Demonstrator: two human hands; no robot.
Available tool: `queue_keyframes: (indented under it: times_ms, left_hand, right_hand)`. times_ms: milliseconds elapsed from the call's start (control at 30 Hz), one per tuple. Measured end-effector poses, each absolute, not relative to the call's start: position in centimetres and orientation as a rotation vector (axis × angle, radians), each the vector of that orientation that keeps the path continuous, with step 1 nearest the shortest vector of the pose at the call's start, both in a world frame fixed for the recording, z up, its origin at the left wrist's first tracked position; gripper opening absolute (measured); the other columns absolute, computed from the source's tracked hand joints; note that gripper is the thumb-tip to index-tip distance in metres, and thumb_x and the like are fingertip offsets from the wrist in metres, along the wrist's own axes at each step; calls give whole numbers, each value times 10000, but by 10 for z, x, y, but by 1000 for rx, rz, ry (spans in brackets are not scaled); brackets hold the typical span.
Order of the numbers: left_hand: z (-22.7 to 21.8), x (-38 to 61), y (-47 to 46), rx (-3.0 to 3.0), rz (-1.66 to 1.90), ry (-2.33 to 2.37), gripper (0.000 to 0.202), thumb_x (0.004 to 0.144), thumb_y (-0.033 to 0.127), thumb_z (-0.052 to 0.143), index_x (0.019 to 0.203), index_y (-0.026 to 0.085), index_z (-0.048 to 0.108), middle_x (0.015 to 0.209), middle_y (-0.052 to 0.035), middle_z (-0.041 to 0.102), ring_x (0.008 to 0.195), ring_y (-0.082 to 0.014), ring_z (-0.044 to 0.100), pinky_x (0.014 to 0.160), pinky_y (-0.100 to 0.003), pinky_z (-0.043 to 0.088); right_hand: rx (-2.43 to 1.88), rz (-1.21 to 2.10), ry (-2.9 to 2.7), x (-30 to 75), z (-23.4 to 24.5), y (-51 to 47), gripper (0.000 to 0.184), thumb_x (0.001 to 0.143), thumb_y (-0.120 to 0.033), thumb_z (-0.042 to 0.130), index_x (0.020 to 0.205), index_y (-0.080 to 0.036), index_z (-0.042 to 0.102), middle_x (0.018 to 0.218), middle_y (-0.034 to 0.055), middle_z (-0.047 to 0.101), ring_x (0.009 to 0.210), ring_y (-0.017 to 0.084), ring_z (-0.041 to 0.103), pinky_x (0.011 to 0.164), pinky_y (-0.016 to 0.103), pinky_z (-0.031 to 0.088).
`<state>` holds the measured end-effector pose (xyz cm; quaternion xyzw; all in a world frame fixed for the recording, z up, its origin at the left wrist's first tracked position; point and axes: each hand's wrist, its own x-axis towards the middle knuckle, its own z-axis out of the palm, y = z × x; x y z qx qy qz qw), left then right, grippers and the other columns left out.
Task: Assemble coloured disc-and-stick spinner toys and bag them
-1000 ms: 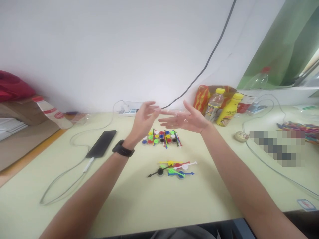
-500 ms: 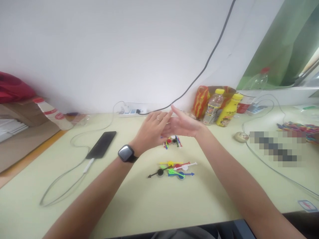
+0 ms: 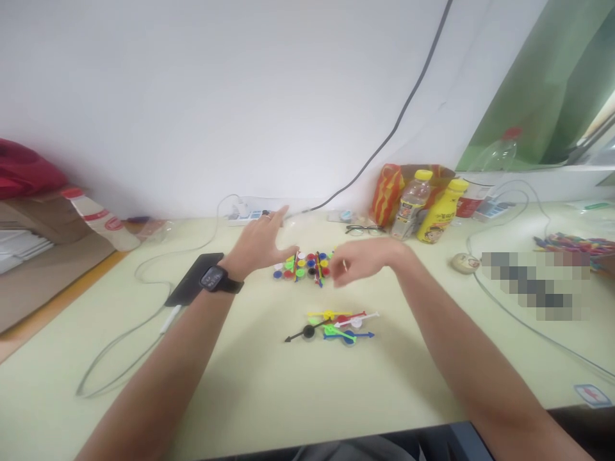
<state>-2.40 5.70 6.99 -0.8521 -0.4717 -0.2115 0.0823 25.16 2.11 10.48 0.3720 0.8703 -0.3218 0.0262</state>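
Beyond the middle of the desk, my left hand is open, thumb and fingers spread, with a watch on its wrist. Its thumb is near the left end of a group of arrow spinners with coloured round discs. My right hand is at the right end of that group, wrist bent and fingers curled in. Whatever those fingers hold, if anything, is hidden; the hand also covers part of the group. Closer to me lies a loose pile of arrow spinners in yellow, red, white, black, green and blue.
A black phone with a white cable lies left, partly behind my left wrist. Glasses, a clear bottle and a yellow bottle stand along the back. A pile of colourful pieces lies far right.
My hands were together above the far spinners; now they have parted, the left moving left, the right lower with its fingers curled. More of the far group shows. The near pile is unmoved.
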Motion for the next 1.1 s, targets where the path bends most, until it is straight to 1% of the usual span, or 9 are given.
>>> queue_keyframes:
  times_ms: [67, 133, 233, 333, 500, 633, 733, 900, 1100]
  left_hand:
    - [70, -25, 57, -2561, -614, -1416, 961, 831, 631, 678, 1606, 195, 314, 1231, -155, 650, 1099, -381, 623, 930, -460, 456]
    - [71, -23, 55, -2588, -616, -1409, 947, 849, 643, 658, 1610, 206, 301, 1237, -139, 650, 1095, -359, 626, 925, -444, 462]
    - [73, -20, 52, -2638, -631, -1405, 942, 862, 672, 640, 1616, 232, 288, 1221, -112, 650, 1081, -330, 631, 909, -420, 473]
    - [75, -19, 50, -2678, -634, -1419, 958, 853, 725, 625, 1616, 250, 294, 1210, -104, 645, 1060, -317, 635, 882, -406, 480]
    - [75, -20, 50, -2725, -634, -1411, 957, 853, 725, 633, 1617, 255, 300, 1223, -107, 642, 1060, -304, 631, 871, -388, 480]
    - [77, -23, 49, -2805, -615, -1406, 955, 847, 687, 668, 1622, 271, 296, 1275, -103, 637, 1035, -283, 632, 873, -377, 481]
    - [77, -25, 51, -2868, -612, -1415, 989, 812, 672, 720, 1621, 277, 309, 1294, -105, 634, 1003, -273, 630, 879, -377, 481]
    - [76, -24, 53, -3009, -619, -1450, 1044, 758, 671, 782, 1619, 288, 332, 1258, -96, 637, 977, -253, 611, 852, -357, 490]
    - [83, -15, 46, -3254, -664, -1415, 996, 774, 627, 801, 1603, 284, 370, 1220, -90, 655, 973, -231, 608, 830, -332, 491]
  right_hand:
    - [902, -994, 2491, 234, 95, 19, 333, 628, -498, 876, 746, -202, 779, 801, 27, 753, 764, 195, 673, 620, 260, 454]
    - [845, -916, 2364, 218, 86, 18, 363, 611, -473, 878, 791, -172, 787, 855, 35, 764, 817, 207, 678, 632, 259, 448]
    - [855, -788, 2282, 203, 79, 16, 320, 636, -379, 865, 839, -145, 786, 925, 49, 767, 861, 222, 674, 635, 265, 435]
    - [843, -732, 2257, 198, 76, 15, 232, 657, -303, 835, 818, -150, 771, 903, 40, 755, 848, 224, 668, 633, 273, 430]
    - [854, -743, 2302, 200, 77, 14, 192, 680, -308, 801, 783, -160, 734, 916, 40, 743, 841, 221, 655, 623, 280, 424]
    - [927, -886, 2390, 221, 92, 15, 143, 771, -259, 712, 879, -166, 706, 925, 41, 734, 820, 188, 658, 622, 255, 425]
    - [999, -1036, 2533, 247, 114, 14, 165, 873, -299, 632, 946, -166, 697, 893, 46, 723, 753, 160, 649, 630, 247, 434]
    - [1304, -759, 3009, 285, 148, 4, 258, 930, -404, 619, 964, -184, 751, 858, 44, 697, 717, 153, 570, 620, 276, 400]
    - [1822, -564, 3282, 302, 154, 0, 343, 919, -491, 647, 941, -180, 789, 713, 45, 658, 624, 156, 514, 564, 310, 376]
